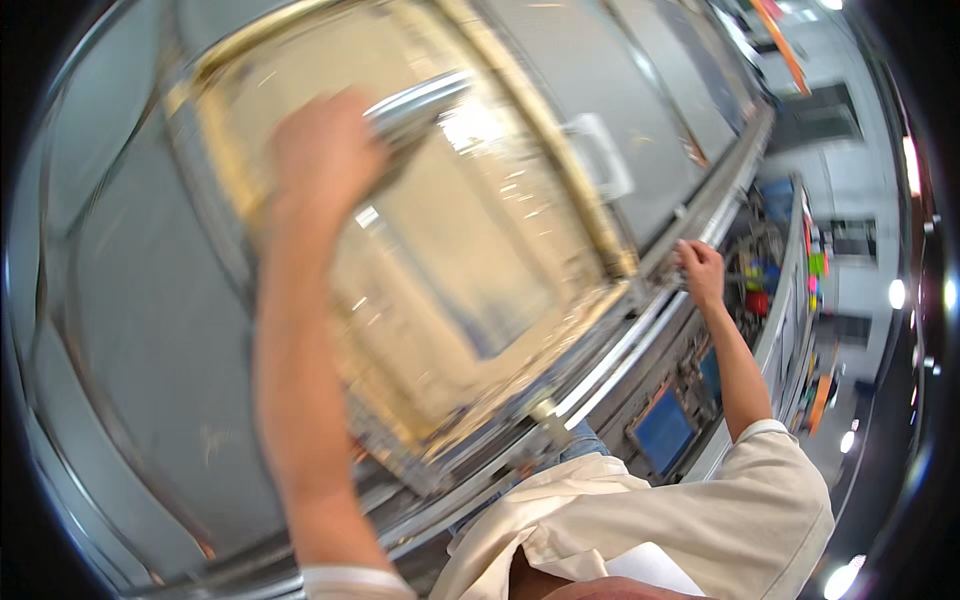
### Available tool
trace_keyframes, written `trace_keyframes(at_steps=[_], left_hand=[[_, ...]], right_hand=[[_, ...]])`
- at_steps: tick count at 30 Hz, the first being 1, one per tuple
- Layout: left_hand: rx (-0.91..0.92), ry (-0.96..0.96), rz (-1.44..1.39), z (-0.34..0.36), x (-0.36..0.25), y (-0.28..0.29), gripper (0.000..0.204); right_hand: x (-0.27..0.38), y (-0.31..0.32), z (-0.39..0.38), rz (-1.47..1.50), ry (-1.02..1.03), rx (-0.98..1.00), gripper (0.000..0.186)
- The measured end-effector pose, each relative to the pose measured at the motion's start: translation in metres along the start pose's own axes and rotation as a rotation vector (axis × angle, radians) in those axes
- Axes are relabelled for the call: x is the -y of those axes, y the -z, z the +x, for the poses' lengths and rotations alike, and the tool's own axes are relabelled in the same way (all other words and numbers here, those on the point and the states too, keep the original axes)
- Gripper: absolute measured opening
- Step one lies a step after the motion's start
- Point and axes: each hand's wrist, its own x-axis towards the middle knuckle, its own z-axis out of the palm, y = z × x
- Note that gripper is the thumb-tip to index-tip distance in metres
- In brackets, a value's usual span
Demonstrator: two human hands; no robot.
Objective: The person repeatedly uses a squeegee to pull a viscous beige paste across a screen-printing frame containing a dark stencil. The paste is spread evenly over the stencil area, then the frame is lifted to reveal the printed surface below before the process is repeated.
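A screen-printing frame (440, 410), edged with yellowish tape, lies tilted across the view over grey panels. Over its upper part my left hand (325, 150), blurred by motion, is wrapped round the end of a squeegee (420, 100) with a shiny metal bar. Below the squeegee, the frame's tan mesh (420, 270) shows a darker, bluish band near its lower end. My right hand (702, 272) is out to the right, beside the long metal rail (625, 355). Its fingers are curled closed; whether they grip the rail or something small is hidden.
A white handle-shaped piece (600, 155) sits just right of the frame. Grey flat panels (180, 300) spread to the left. Beyond the rail are a blue panel (663, 430), a red object (757, 302) and machine parts. Orange bars (785, 45) show at the upper right.
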Motion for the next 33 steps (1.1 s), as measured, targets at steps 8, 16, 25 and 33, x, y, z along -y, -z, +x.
trace_keyframes(at_steps=[8,16,25,33], left_hand=[[-0.041,-0.020,0.045,-0.015,-0.025,-0.007,0.021],[0.048,0.166,0.122,-0.021,-0.034,0.005,0.028],[0.033,-0.007,0.275,-0.032,-0.026,0.003,0.034],[0.027,-0.230,0.240,-0.077,-0.111,0.010,0.045]], right_hand=[[-0.070,0.025,0.048,0.009,0.294,-0.077,0.012],[-0.071,0.014,0.071,-0.017,0.446,-0.039,0.007],[-0.070,0.018,0.075,0.087,0.420,-0.058,0.012],[0.033,0.114,0.109,0.888,0.853,-0.082,0.032]])
